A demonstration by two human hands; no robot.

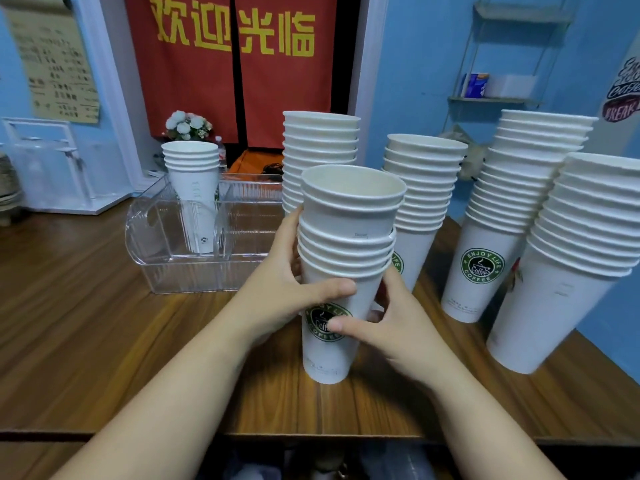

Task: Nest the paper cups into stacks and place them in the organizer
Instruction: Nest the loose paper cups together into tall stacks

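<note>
White paper cup stack (346, 216) is upright over brown wooden table (86, 323); left grip (277, 292) and right grip (394, 327) both curl around its lowest cup.

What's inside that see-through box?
A short stack of paper cups stands in the clear organizer. Its right end is hidden behind the held stack and left hand.

The brown wooden table (104, 341) carries a clear plastic organizer (145, 251) at its back left. To the right of that stand four stacks of white paper cups: the back stack (320, 150), the middle stack (420, 188), the logo stack (485, 282) and the rightmost stack (554, 306). A front stack (329, 355) is nearest the table's front edge.
</note>
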